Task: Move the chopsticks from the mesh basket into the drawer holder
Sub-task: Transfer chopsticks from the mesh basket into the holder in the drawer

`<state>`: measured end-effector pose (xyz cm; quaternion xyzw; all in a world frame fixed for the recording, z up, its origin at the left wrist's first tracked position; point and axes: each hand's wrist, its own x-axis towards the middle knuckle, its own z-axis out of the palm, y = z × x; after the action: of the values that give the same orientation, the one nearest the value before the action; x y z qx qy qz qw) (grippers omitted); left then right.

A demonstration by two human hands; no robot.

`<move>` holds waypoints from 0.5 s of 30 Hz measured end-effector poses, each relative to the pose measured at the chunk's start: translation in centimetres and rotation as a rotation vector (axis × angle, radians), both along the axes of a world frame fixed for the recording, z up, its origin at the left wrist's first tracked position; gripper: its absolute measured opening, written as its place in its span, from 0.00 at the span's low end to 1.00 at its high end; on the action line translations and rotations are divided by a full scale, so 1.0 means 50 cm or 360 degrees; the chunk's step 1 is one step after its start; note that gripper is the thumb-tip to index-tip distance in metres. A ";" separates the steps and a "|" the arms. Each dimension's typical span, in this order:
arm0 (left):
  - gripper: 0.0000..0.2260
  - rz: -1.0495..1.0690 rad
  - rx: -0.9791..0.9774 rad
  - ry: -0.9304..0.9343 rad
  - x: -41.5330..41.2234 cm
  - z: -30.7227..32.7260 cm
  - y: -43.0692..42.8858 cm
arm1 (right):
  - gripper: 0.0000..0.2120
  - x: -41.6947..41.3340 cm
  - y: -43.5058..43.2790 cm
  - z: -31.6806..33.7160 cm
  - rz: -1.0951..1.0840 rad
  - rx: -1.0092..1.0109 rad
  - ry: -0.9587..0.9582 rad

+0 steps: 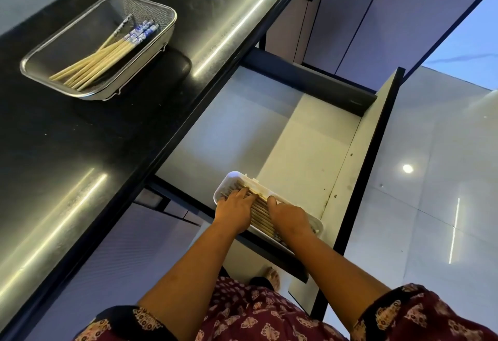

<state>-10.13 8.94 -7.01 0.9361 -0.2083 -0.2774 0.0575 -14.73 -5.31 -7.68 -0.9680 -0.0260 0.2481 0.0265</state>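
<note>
A metal mesh basket (167, 21) stands on the black counter at the upper left. Several wooden chopsticks (107, 56) with blue-and-white patterned ends lie in it. A white holder (229, 179) sits in the near end of the open drawer (310, 136) and holds several chopsticks (260, 210) laid side by side. My left hand (234, 212) rests flat on those chopsticks with fingers spread. My right hand (288, 216) lies beside it on the same row, fingers straight, covering the holder's right half.
The black counter (89, 136) runs along the left, its edge overhanging the drawer. The drawer's pale floor stretches beyond the holder. Grey cabinet doors (377, 17) stand at the top right. A glossy tiled floor (431, 179) lies to the right.
</note>
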 end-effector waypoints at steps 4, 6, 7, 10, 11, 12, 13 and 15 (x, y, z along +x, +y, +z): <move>0.26 0.0002 0.0030 0.0027 0.000 0.002 0.001 | 0.17 -0.001 -0.005 -0.006 -0.0122 0.0028 0.0046; 0.26 -0.0005 0.0043 0.0036 0.000 0.003 0.000 | 0.21 -0.001 -0.007 -0.011 -0.0113 0.0028 0.0074; 0.25 -0.0007 0.0054 0.0047 0.000 0.004 0.000 | 0.22 -0.002 -0.007 -0.011 -0.0097 0.0021 0.0081; 0.24 -0.0028 0.0118 0.0082 0.002 0.008 0.001 | 0.22 -0.008 -0.002 -0.016 -0.0013 -0.0017 0.0074; 0.23 -0.0041 0.0140 0.0090 0.003 0.011 0.002 | 0.21 -0.011 0.000 -0.018 -0.0001 -0.0014 0.0063; 0.22 -0.0058 0.0162 0.0098 0.004 0.013 0.003 | 0.20 -0.013 0.000 -0.019 -0.0003 -0.0002 0.0050; 0.21 -0.0078 0.0184 0.0106 0.004 0.016 0.003 | 0.20 -0.014 0.001 -0.020 -0.0011 0.0013 0.0040; 0.20 -0.0113 0.0229 0.0121 0.003 0.020 0.003 | 0.19 -0.013 0.001 -0.022 -0.0011 0.0040 0.0035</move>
<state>-9.96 9.10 -6.01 0.9187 -0.2185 -0.3289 -0.0120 -15.38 -5.24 -8.78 -0.9649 -0.0255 0.2584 0.0396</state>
